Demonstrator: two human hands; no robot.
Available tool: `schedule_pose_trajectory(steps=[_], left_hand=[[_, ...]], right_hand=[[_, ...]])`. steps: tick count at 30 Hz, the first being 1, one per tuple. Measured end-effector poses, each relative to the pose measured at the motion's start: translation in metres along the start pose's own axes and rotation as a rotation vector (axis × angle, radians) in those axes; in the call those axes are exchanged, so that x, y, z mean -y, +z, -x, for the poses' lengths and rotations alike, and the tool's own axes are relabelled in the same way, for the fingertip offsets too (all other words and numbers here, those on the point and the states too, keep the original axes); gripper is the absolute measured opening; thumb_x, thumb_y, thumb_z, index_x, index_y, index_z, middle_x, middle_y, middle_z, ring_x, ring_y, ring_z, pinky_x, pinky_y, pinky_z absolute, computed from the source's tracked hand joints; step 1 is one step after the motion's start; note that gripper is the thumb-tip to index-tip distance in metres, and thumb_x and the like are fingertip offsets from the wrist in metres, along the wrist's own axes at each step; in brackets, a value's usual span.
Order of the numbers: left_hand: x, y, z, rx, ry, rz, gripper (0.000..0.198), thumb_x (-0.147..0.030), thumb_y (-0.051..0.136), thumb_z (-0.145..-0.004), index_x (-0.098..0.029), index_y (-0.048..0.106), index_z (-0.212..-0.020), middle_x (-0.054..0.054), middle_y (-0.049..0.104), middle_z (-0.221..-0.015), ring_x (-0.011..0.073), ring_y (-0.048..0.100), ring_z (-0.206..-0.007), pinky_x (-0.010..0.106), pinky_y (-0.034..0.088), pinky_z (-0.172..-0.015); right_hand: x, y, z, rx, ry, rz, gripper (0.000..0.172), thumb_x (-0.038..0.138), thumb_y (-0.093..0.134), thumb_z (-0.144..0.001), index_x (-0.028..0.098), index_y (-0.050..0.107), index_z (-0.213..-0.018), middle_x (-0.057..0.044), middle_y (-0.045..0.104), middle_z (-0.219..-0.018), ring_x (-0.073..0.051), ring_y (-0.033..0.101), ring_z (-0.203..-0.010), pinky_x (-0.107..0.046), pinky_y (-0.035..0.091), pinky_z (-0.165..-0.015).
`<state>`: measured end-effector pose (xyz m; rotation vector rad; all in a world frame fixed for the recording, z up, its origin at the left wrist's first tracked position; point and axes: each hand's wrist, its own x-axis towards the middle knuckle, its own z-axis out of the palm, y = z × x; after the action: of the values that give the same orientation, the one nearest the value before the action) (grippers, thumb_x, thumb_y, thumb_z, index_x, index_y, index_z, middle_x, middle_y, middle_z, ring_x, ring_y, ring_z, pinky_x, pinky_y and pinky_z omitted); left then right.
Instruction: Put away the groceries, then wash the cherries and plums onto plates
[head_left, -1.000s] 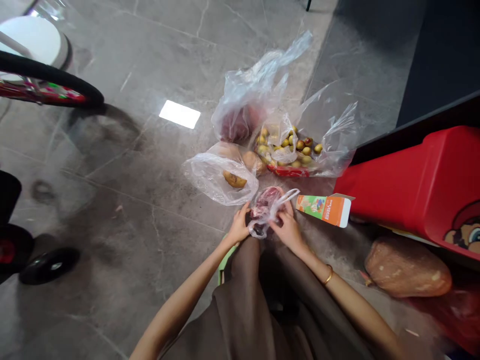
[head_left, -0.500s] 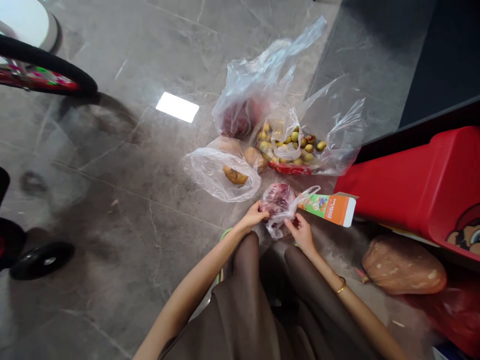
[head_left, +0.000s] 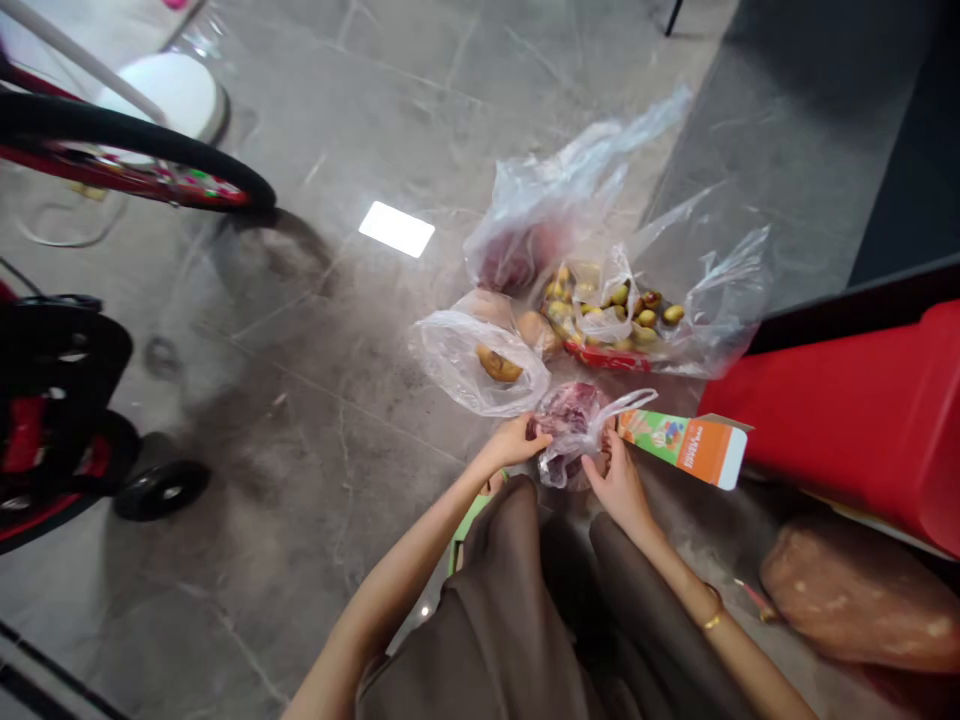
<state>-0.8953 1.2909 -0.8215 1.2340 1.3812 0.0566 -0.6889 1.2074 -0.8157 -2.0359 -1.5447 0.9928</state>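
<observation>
A small clear plastic bag of dark red meat [head_left: 570, 425] sits on the grey floor just in front of my knees. My left hand [head_left: 512, 443] pinches its left side with the fingers closed. Closed on the bag's lower right, my right hand [head_left: 619, 482] wears a gold bangle at the wrist. One bag handle sticks out to the right over an orange and green carton [head_left: 694, 444].
Beyond lie a bag with potatoes [head_left: 484, 360], a bag with red contents [head_left: 525, 250] and a bag of small green-yellow fruits [head_left: 622, 310]. A red plastic bin [head_left: 847, 410] stands right, a brown lump [head_left: 855, 595] below it. A bicycle wheel [head_left: 135, 150] and a black stroller [head_left: 67, 400] are left.
The view shifted right and down. Both hands stay on the meat bag; my right hand slid lower on it and the bag's handle now sticks out rightward.
</observation>
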Motion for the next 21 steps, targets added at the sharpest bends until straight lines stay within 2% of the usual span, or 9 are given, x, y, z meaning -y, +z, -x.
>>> schedule_pose_trajectory(steps=[3,5,7,9,11,14,17,19,21], left_hand=[[-0.007,-0.026,0.031,-0.131,-0.026,-0.208,0.032,-0.043,0.055,-0.084,-0.016,0.068,-0.094,0.011,0.071,-0.094,0.025,0.066,-0.094,0.034,0.047,-0.088],[-0.003,-0.048,0.048,-0.282,-0.101,-0.287,0.032,-0.044,0.052,-0.085,-0.016,0.068,-0.083,0.011,0.07,-0.084,0.0268,0.066,-0.091,0.037,0.047,-0.088],[0.004,-0.072,0.054,-0.518,-0.107,-0.276,0.033,-0.04,0.058,-0.081,-0.013,0.066,-0.099,0.016,0.068,-0.102,0.0302,0.062,-0.103,0.042,0.046,-0.093],[0.009,-0.098,0.048,-0.692,0.023,-0.099,0.064,-0.032,0.067,-0.074,-0.012,0.047,-0.131,0.021,0.051,-0.135,0.0304,0.052,-0.122,0.042,0.043,-0.099],[0.006,-0.12,0.033,-0.682,0.153,0.21,0.092,-0.027,0.067,-0.073,-0.017,0.017,-0.149,0.02,0.031,-0.15,0.0264,0.047,-0.128,0.039,0.045,-0.099],[-0.015,-0.143,0.008,-0.553,0.188,0.58,0.1,-0.03,0.065,-0.077,-0.023,-0.001,-0.152,0.019,0.039,-0.146,0.0205,0.061,-0.108,0.033,0.053,-0.083],[-0.038,-0.153,-0.004,-0.631,0.243,0.563,0.082,-0.034,0.071,-0.073,-0.015,0.034,-0.144,0.014,0.063,-0.117,0.0139,0.065,-0.073,0.022,0.052,-0.057],[-0.048,-0.154,-0.001,-0.703,0.304,0.468,0.052,-0.037,0.068,-0.075,-0.012,0.061,-0.12,0.009,0.07,-0.095,0.0088,0.058,-0.054,0.017,0.044,-0.044],[-0.053,-0.15,0.012,-0.73,0.349,0.435,0.036,-0.041,0.06,-0.082,-0.012,0.069,-0.101,0.006,0.071,-0.086,0.0058,0.052,-0.042,0.017,0.039,-0.038]], right_hand=[[0.028,-0.013,-0.007,-0.064,-0.318,0.128,0.061,0.032,0.052,-0.087,0.014,0.034,-0.142,-0.018,0.044,-0.141,-0.029,0.037,-0.135,-0.053,0.033,-0.11],[0.054,-0.016,-0.017,-0.03,-0.431,0.139,0.067,0.031,0.055,-0.086,0.018,0.029,-0.146,-0.016,0.042,-0.144,-0.028,0.033,-0.138,-0.053,0.029,-0.113],[0.081,-0.011,-0.034,0.043,-0.45,0.096,0.08,0.035,0.062,-0.083,0.018,0.021,-0.15,-0.016,0.033,-0.15,-0.028,0.028,-0.141,-0.052,0.025,-0.115],[0.109,-0.003,-0.055,0.11,-0.402,-0.022,0.097,0.042,0.069,-0.076,0.016,0.014,-0.151,-0.018,0.023,-0.154,-0.029,0.025,-0.143,-0.05,0.027,-0.114],[0.134,0.001,-0.077,0.149,-0.31,-0.195,0.102,0.047,0.072,-0.071,0.012,0.018,-0.15,-0.022,0.031,-0.15,-0.029,0.036,-0.137,-0.046,0.037,-0.108],[0.164,-0.008,-0.105,0.13,-0.212,-0.334,0.063,0.048,0.064,-0.077,0.009,0.056,-0.126,-0.017,0.066,-0.114,-0.025,0.064,-0.102,-0.038,0.051,-0.087],[0.182,-0.037,-0.125,0.004,-0.249,-0.277,0.034,0.043,0.055,-0.084,0.013,0.07,-0.093,-0.007,0.07,-0.078,-0.017,0.063,-0.068,-0.031,0.052,-0.069],[0.188,-0.058,-0.132,-0.094,-0.253,-0.293,0.033,0.044,0.055,-0.085,0.015,0.068,-0.092,-0.005,0.068,-0.074,-0.016,0.061,-0.063,-0.028,0.051,-0.061],[0.194,-0.074,-0.133,-0.129,-0.216,-0.388,0.035,0.047,0.057,-0.084,0.016,0.066,-0.096,-0.004,0.067,-0.077,-0.016,0.063,-0.064,-0.026,0.051,-0.054]])
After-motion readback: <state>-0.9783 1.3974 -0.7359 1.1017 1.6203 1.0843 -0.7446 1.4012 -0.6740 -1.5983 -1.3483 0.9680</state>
